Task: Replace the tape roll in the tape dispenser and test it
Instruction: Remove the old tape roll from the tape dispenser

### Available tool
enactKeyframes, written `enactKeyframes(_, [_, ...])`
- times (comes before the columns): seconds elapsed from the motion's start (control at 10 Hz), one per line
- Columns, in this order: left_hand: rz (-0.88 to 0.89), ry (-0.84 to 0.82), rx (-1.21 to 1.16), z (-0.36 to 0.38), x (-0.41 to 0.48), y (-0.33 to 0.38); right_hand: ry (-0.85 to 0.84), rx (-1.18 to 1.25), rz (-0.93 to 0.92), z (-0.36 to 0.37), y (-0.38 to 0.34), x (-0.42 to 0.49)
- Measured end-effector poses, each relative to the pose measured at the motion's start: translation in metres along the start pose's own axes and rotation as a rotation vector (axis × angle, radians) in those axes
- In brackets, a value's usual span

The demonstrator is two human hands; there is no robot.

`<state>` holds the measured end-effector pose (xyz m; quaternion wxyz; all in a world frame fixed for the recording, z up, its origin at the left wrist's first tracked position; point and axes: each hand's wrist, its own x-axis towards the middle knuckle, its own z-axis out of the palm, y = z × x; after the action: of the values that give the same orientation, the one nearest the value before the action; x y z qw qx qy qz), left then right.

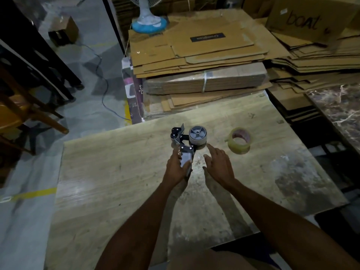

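A hand-held tape dispenser (186, 140) lies on the wooden table (116, 172), its grey hub wheel (197, 134) bare of tape. My left hand (178, 167) grips the dispenser's grey handle. My right hand (219, 165) hovers just right of the dispenser, fingers spread and holding nothing, its fingertips pointing toward the hub. A roll of clear tape (239, 140) with a reddish core rests flat on the table to the right of the hub, apart from both hands.
Flattened cardboard sheets (204, 53) are stacked beyond the table's far edge, with a fan base (149, 23) on top and a box marked "boat" (309, 18) at the back right. A wooden chair (21, 112) and a cable (105, 84) are on the floor at left.
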<state>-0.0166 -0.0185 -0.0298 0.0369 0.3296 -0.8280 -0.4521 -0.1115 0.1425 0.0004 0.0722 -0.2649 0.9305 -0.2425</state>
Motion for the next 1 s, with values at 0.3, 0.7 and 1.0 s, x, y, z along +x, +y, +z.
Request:
enactKeyframes(0.3, [0.201,0.106,-0.077,-0.033,-0.007,0.041,-0.554,1.153,0.744,0.002,-0.045,0.036])
enactKeyframes(0.7, [0.397,0.063,0.113,-0.060,0.000,0.038,-0.360,1.061,0.929,0.004,-0.052,0.060])
enactKeyframes(1.0, [0.511,0.278,0.174,-0.095,0.031,0.043,-0.491,1.490,0.781,-0.046,-0.046,0.032])
